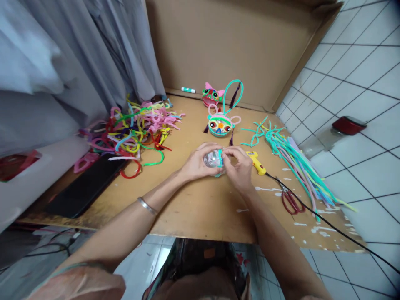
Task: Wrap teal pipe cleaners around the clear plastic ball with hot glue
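Observation:
My left hand and my right hand meet over the middle of a wooden tabletop. Together they grip a small clear ball with a teal pipe cleaner band. Fingers cover most of it. Just beyond the hands lies a finished teal and pink pipe cleaner face with looped ears. A second, pink-eared face sits farther back.
A heap of coloured bent pipe cleaners lies at the left. A bundle of straight teal and pink ones lies right. A yellow glue gun with black cord, red scissors, a black tablet and a glue stick are around.

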